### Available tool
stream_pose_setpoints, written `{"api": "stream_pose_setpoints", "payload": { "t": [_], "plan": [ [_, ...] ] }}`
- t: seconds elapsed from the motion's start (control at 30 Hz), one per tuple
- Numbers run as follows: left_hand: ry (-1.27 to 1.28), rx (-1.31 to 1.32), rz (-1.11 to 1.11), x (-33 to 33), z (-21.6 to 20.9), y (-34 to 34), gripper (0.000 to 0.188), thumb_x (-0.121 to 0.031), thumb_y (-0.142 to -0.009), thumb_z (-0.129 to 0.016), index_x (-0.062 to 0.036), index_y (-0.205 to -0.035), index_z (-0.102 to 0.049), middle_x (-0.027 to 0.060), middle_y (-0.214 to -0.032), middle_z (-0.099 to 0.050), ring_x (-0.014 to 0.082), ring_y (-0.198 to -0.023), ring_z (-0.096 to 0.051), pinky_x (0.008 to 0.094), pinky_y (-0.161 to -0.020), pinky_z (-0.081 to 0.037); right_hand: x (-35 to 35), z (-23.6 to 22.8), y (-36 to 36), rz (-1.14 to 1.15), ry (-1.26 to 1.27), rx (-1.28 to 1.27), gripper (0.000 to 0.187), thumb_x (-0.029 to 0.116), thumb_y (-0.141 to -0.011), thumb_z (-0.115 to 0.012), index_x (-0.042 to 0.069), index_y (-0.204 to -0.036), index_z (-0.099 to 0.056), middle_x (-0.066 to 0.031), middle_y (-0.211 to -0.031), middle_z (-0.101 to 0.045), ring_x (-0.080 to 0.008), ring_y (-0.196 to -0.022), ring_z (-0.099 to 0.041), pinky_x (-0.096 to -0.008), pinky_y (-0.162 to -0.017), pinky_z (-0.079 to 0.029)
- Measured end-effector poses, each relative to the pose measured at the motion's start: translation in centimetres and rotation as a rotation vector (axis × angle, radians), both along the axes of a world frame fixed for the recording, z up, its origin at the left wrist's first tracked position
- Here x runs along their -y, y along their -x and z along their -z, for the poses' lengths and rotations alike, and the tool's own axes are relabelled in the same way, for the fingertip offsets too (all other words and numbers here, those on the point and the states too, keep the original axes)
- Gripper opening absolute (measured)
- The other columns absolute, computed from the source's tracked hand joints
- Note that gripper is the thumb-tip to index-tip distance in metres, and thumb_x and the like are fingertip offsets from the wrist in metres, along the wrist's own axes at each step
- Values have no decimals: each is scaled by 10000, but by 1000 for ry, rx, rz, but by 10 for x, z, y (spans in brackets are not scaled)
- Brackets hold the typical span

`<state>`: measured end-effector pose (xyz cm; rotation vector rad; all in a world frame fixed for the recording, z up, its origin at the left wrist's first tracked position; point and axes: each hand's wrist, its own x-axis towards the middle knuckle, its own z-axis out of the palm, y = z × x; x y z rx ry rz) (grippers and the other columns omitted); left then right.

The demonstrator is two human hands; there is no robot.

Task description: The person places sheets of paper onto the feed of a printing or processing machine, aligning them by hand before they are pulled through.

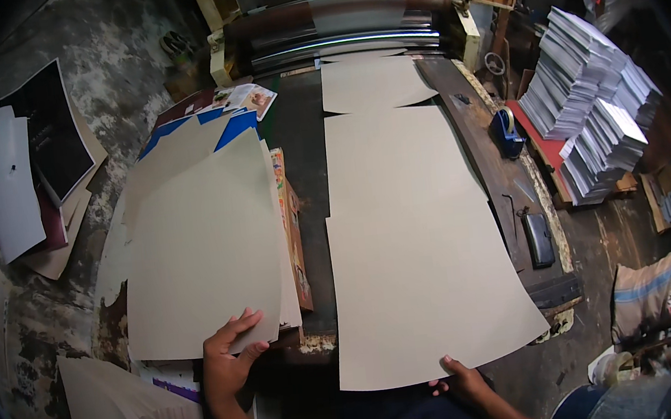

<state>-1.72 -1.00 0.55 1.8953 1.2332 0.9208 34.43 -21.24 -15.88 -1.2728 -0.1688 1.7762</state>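
My left hand (236, 351) is at the near right corner of a stack of greyish-beige card sheets (196, 240). Its fingers lie over the top sheet and its thumb is at the near edge, pinching that corner. My right hand (460, 380) grips the near edge of another large card sheet (430, 289), thumb above and fingers mostly hidden beneath. This sheet's far end meets a second card sheet (391, 158) on the machine bed. Farther on, a third sheet (375, 82) curls at its sides and reaches the shiny rollers (347, 45).
More card stands at lower left (141, 418). Loose dark and white sheets (13, 178) lie on the left floor. Along the bed's right side sit a blue tape dispenser (507, 134) and a black case (538, 239). Tall paper stacks (575, 78) and a sack (645, 295) stand right.
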Motion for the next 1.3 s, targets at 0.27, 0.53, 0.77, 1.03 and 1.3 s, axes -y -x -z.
{"api": "stream_pose_setpoints", "payload": {
  "t": [0.27, 0.53, 0.77, 1.03, 1.3],
  "plan": [
    [-164, 210, -279, 9, 23, -15, 198, -96, -965, -510, 0, -1122, -439, 236, -1250, -584, 323, -1158, -580, 382, -977, -431, -10, -20, 10, 32, 37, -51, 434, 373, -979, -505, -34, -1129, -479, -199, -878, -620, -195, -668, -512, -399, -737, -510],
    [-458, -330, -136, 24, 12, -30, 253, -155, -826, -627, -87, -1065, -669, 173, -1224, -632, 345, -1104, -623, 491, -1004, -423, -63, -11, 6, 174, -12, -53, 461, 419, -992, -460, -17, -1141, -474, -174, -858, -602, -199, -676, -510, -411, -747, -490],
    [-374, -279, -312, 28, 19, -41, 233, -190, -942, -574, -40, -1075, -693, 151, -1109, -681, 282, -1085, -635, 441, -1004, -399, -110, -3, -3, 282, -121, -55, 529, 464, -984, -457, -31, -1167, -461, -167, -810, -594, -190, -637, -498, -421, -752, -496],
    [-223, 623, -663, 18, 23, -47, 403, -312, -1001, -526, 73, -973, -640, 65, -905, -650, 158, -865, -566, 284, -867, -429, -157, 42, -6, 451, -162, -27, 457, 460, -992, -430, 15, -1070, -497, -162, -797, -607, -189, -610, -539, -398, -640, -536],
    [-429, 46, -216, 43, 1, -86, 269, -242, -948, -548, -31, -920, -714, 100, -908, -708, 263, -831, -658, 357, -855, -423, -171, 40, -1, 479, -189, 31, 549, 495, -980, -425, 62, -1311, -355, -172, -1078, -608, -213, -745, -580, -449, -691, -547]
  ]
}}
